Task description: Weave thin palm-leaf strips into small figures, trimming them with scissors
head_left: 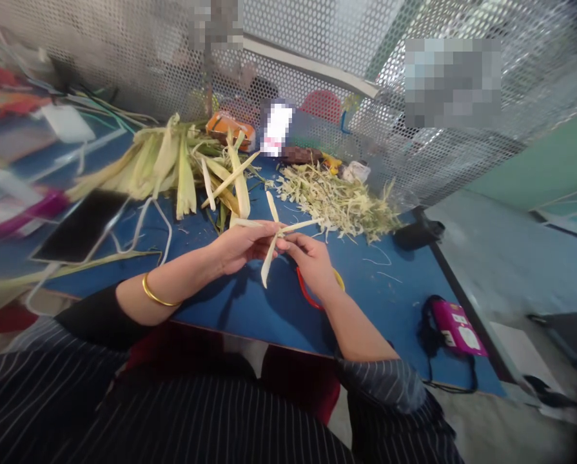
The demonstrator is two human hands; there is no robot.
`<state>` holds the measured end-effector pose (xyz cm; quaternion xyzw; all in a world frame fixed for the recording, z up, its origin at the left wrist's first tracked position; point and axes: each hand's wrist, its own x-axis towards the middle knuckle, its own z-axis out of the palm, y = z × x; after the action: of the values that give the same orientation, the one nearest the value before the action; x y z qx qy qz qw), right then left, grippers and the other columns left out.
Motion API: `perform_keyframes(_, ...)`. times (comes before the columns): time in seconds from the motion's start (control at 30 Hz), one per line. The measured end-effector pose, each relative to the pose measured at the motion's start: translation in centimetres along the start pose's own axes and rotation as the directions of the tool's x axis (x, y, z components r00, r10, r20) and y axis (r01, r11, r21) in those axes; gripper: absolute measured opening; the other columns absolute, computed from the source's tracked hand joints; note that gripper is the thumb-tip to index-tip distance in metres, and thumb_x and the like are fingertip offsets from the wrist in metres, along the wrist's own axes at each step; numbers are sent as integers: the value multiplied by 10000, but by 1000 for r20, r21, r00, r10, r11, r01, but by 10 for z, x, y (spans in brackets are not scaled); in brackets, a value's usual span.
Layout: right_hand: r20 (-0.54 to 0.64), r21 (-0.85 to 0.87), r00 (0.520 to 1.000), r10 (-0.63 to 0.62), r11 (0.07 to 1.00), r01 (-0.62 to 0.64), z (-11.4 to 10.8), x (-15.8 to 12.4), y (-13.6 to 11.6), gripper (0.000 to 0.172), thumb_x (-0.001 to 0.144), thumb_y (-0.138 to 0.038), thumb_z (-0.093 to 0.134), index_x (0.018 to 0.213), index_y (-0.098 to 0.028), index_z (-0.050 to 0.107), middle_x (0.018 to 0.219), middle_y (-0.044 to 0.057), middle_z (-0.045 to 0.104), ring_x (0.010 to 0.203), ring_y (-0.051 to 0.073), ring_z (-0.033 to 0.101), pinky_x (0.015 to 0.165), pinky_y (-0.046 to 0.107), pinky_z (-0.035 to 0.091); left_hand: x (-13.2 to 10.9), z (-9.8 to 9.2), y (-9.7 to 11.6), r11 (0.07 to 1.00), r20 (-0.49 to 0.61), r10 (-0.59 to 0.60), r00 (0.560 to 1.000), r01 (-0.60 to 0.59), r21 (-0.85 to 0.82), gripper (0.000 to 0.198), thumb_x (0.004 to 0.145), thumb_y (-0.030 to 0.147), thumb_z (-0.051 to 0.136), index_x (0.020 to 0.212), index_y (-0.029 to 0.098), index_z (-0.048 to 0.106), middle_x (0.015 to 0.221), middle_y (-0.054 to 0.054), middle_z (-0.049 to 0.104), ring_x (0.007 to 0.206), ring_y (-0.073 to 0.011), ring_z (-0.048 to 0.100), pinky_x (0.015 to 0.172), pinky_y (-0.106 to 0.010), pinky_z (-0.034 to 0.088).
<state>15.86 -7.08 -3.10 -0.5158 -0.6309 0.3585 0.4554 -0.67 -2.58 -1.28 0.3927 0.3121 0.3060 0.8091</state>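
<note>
Above the blue table, both my hands meet around a small cross of pale corn husk strips (267,267). My left hand (242,245) pinches the strips near the point where they cross. Close against it, my right hand (312,256) has its thumb and fingers drawn together at the same crossing. One strip hangs down, one points up and one reaches right. Exactly which strip each fingertip grips is partly hidden. Red and yellow handles, which look like scissors (309,293), lie under my right hand.
A bundle of long corn husks (165,161) lies at the back left, a heap of shredded husk (339,200) at the back right. A phone (82,225) with white cables rests left. A magenta box (457,327) stands right, beside a black cylinder (418,234). Perforated metal mesh (307,71) closes the back.
</note>
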Motion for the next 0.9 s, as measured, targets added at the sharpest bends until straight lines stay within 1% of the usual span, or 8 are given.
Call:
perform_keyframes(0.1, -69, -106, 996, -47, 994, 40, 1, 0, 3, 177, 817, -327, 561, 755, -207, 675, 729, 1, 660, 696, 144, 584, 705, 282, 440, 0, 2, -1, 1000, 35, -28, 999, 28, -9, 186, 754, 256, 675, 879, 119, 662, 701, -46, 671, 535, -74, 579, 509, -170, 462)
perform_keyframes(0.17, -107, -240, 989, -102, 968, 74, 0, -1, 3, 181, 828, -311, 546, 736, -212, 666, 705, 2, 650, 688, 149, 576, 693, 283, 428, 0, 2, -2, 1000, 6, -8, 1000, 8, -6, 145, 739, 228, 689, 824, 115, 655, 674, -31, 659, 507, -61, 559, 495, -165, 451)
perform_keyframes(0.3, -36, -433, 971, -235, 880, 197, 0, -1, 3, 198, 846, -275, 527, 698, -209, 641, 679, 9, 634, 693, 150, 567, 726, 290, 412, 2, 3, -3, 998, -112, 42, 993, -46, -33, 86, 763, 194, 652, 811, 123, 656, 616, -4, 643, 478, -59, 548, 473, -161, 441)
perform_keyframes(0.43, -77, -511, 965, -250, 841, 177, -1, 1, 7, 180, 843, -210, 507, 746, -211, 658, 735, 21, 654, 742, 164, 575, 794, 324, 405, 3, 2, -5, 999, -98, 28, 995, -26, 22, 137, 743, 226, 681, 823, 118, 657, 667, -22, 673, 510, -71, 579, 495, -166, 458)
perform_keyframes(0.53, -112, -406, 971, -213, 901, 151, -4, 1, 7, 172, 847, -252, 512, 826, -237, 682, 825, 27, 675, 829, 179, 591, 857, 356, 408, 3, 0, -4, 996, -49, 42, 998, -38, 80, 200, 757, 280, 673, 870, 116, 657, 766, -66, 707, 574, -91, 620, 569, -188, 497)
perform_keyframes(0.63, -97, -102, 989, -108, 990, 98, -7, 1, 1, 189, 835, -321, 533, 935, -248, 676, 1000, 32, 674, 935, 182, 598, 877, 359, 432, 2, -2, -1, 995, -10, 52, 999, -51, 89, 279, 829, 356, 571, 932, 112, 658, 817, -113, 717, 631, -133, 655, 618, -236, 523)
perform_keyframes(0.77, -135, 254, 988, 71, 966, -35, -8, 0, -2, 219, 780, -354, 603, 947, -225, 660, 887, 26, 691, 821, 168, 627, 786, 341, 478, -1, 1, 0, 981, 11, 58, 998, -59, 187, 307, 826, 374, 558, 925, 108, 673, 822, -129, 720, 642, -152, 666, 614, -249, 524)
perform_keyframes(0.9, -241, 188, 968, 64, 982, -18, -4, 0, 6, 142, 743, -337, 640, 747, -200, 675, 749, 11, 660, 689, 140, 586, 684, 300, 461, -1, 4, -5, 938, 14, 74, 997, -74, 340, 227, 752, 336, 658, 840, 129, 682, 795, -103, 722, 619, -128, 655, 622, -241, 523)
